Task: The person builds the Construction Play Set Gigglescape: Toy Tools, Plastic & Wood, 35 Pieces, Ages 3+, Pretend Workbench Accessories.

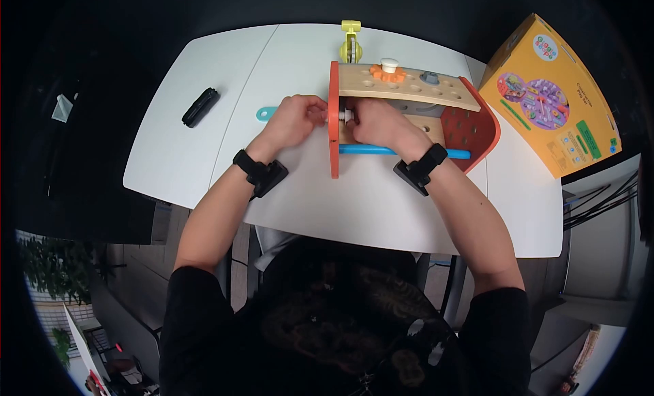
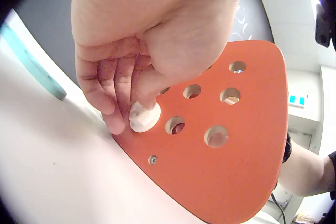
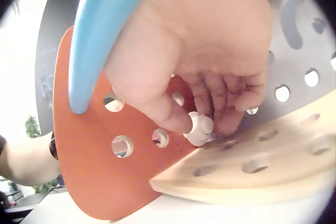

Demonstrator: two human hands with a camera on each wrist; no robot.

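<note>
A toy workbench stands on the white table, with an orange-red side panel (image 2: 241, 145) full of round holes. At the outer face of that panel my left hand (image 1: 293, 120) pinches a white toy bolt (image 2: 144, 117) between thumb and fingers; its round flange sits against the panel. Inside the bench, my right hand (image 1: 381, 123) holds a white toy nut (image 3: 199, 128) close to the same panel, just above the lower wooden shelf (image 3: 252, 176). The fingers partly hide both white pieces. A blue rod (image 1: 368, 150) runs across the bench front, beneath the right wrist.
On the bench top sit an orange gear with a white cap (image 1: 388, 72) and a grey piece (image 1: 430, 78). A yellow-green toy (image 1: 351, 48) stands behind. A teal strip (image 1: 266, 114), a black case (image 1: 201, 108) and a yellow box (image 1: 552, 96) lie around.
</note>
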